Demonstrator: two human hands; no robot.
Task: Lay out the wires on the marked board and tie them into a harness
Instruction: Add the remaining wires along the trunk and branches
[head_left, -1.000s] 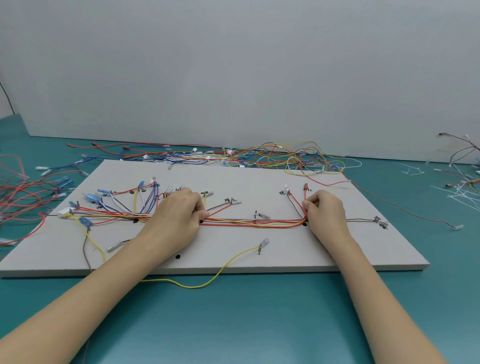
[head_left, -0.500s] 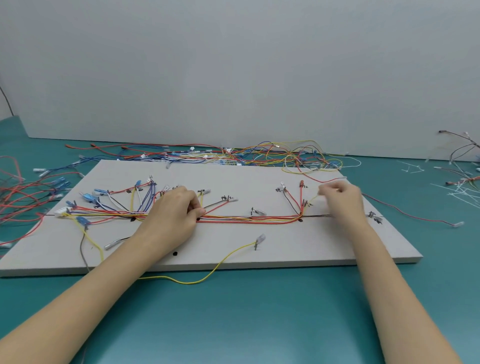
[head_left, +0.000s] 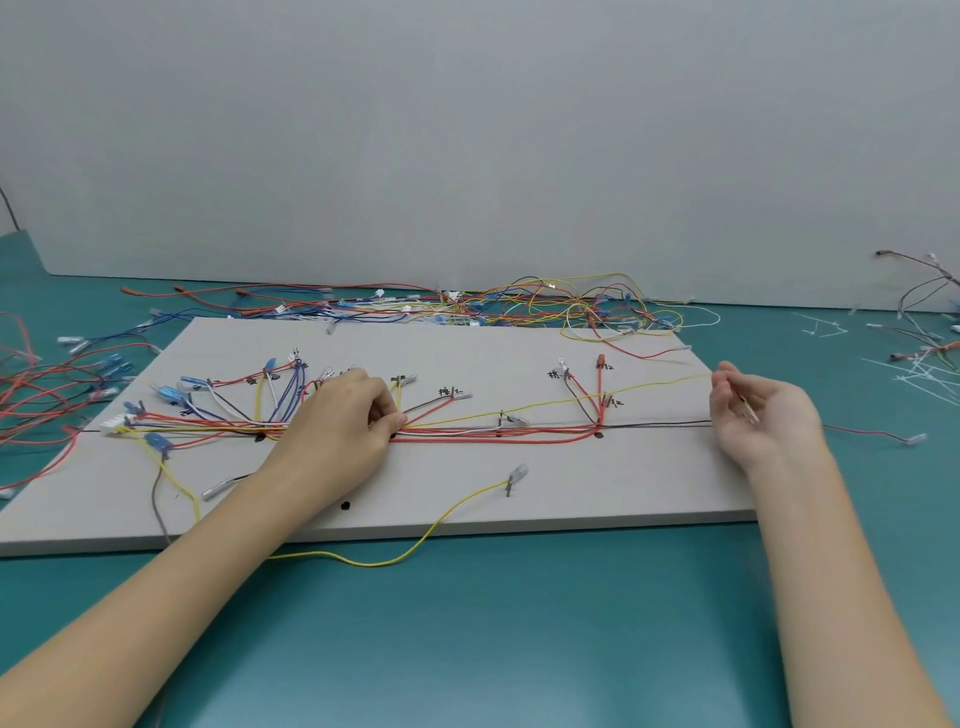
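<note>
While pinning the wire bundle (head_left: 498, 434) to the marked board (head_left: 519, 358) with curled left-hand (head_left: 343, 421) fingers, and pinching the yellow wire (head_left: 571, 400) at its far end in the right hand (head_left: 758, 410), risks pulling too hard: could drag the bundle off its drawn line or slip the wire from under the left fingers.

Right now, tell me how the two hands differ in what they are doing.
The left hand lies knuckles-up on the board, pressing the wire bundle down; the right hand hangs off the board's right edge, palm turned inward. The left covers many wires; the right pinches one yellow wire, pulled taut. Both are bare.
</note>
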